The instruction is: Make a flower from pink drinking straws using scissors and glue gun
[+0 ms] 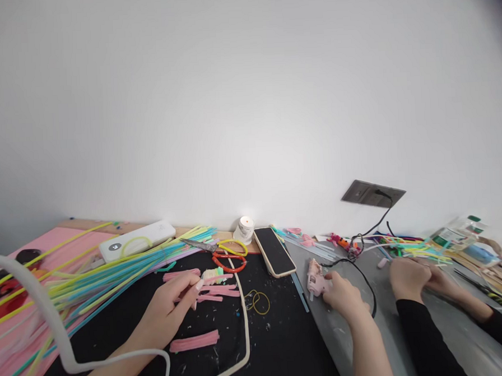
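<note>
My left hand (pixel 175 304) is over the black mat with thumb and fingers pinched on a short pink pipe cleaner (pixel 217 278). Beneath and beside its fingertips lie more short pink pipe cleaners (pixel 225 291) and a small pale green and white piece (pixel 212 275). A separate pink bundle (pixel 194 341) rests nearer to me. On the grey surface to the right, my right hand (pixel 343 295) is closed around the handle of a pink hot glue gun (pixel 315 277). Its nozzle points down and toward me, and part of its body is hidden by my fingers.
Scissors (pixel 229 255), a paper cup (pixel 245 229) and a phone (pixel 275 252) are at the back. Long pipe cleaners (pixel 133 278) cover the left. A black cord (pixel 371 288) runs to the wall socket (pixel 373 193). A co-worker's hands (pixel 411 278) are at right. A white tube (pixel 51 310) crosses the left foreground.
</note>
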`<action>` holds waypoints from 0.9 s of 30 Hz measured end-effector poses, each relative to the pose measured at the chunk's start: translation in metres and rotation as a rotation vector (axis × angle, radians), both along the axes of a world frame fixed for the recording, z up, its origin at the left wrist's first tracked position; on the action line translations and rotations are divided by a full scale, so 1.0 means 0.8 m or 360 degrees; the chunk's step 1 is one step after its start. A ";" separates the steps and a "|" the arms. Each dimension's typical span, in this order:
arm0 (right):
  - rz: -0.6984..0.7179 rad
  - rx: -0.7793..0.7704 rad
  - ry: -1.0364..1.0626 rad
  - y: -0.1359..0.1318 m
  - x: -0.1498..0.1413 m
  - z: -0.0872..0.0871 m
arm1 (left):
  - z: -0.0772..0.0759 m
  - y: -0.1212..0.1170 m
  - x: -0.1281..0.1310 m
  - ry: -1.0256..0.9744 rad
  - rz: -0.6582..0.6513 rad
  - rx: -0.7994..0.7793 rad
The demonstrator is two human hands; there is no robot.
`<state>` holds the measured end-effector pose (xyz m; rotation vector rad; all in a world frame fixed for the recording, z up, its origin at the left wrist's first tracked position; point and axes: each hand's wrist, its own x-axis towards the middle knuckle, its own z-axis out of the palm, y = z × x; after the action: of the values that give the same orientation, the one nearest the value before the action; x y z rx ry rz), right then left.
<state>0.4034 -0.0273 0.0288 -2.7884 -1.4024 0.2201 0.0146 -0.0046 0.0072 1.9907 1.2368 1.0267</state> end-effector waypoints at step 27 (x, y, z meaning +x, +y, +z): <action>0.0661 0.0833 0.2207 0.012 -0.154 0.010 | -0.008 0.005 -0.002 0.0067 0.0170 0.0015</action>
<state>0.2800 -0.0174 0.0365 -1.2431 -1.2224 1.2289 0.0134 -0.0010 0.0009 1.9810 1.3763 1.0480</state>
